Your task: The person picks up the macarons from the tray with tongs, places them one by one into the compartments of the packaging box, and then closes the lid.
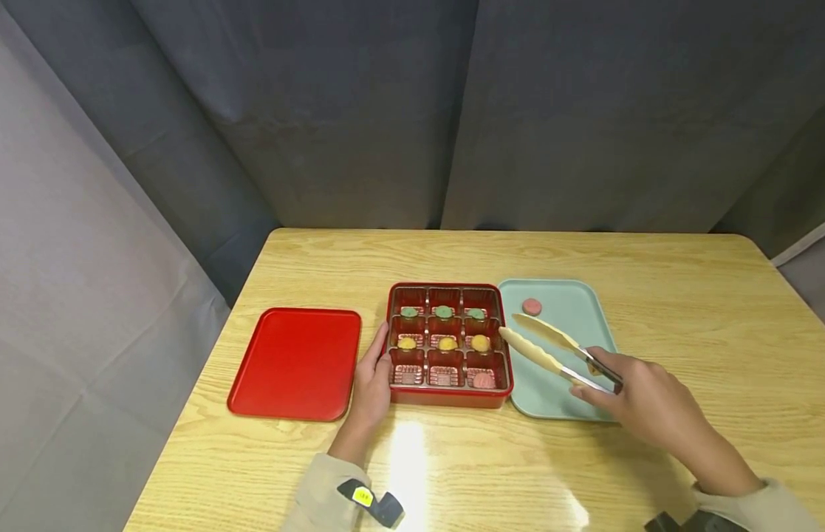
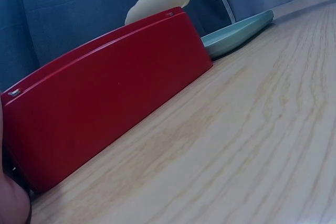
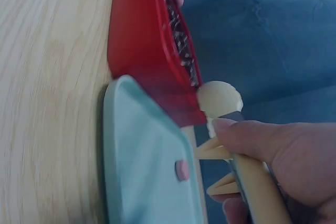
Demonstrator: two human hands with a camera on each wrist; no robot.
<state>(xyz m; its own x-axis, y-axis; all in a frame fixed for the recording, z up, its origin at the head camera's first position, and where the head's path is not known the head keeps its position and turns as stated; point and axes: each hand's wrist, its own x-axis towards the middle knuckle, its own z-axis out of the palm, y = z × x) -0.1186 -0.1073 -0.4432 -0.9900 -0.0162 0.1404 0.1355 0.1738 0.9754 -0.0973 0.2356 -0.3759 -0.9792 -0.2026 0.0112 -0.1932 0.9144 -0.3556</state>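
Observation:
My right hand [image 1: 658,399] grips a pair of tongs [image 1: 548,347] with cream scalloped tips. The tips stand apart with nothing between them, over the right rim of the box and the tray's left part. My left hand [image 1: 372,384] rests against the left side of a red box [image 1: 448,397], its fingers fairly straight along the wall. Inside the box, a clear divider holds green cookies [image 1: 443,312] in the back row, yellow cookies [image 1: 447,343] in the middle row and one pink cookie [image 1: 483,380] at front right. Another pink cookie [image 1: 532,307] lies on the pale green tray [image 1: 552,403].
A flat red lid [image 1: 295,366] lies on the wooden table [image 1: 472,473], left of the box. The green tray adjoins the box's right side. Dark grey curtains [image 1: 359,133] hang behind the table, and a pale cloth [image 1: 86,295] hangs at the left.

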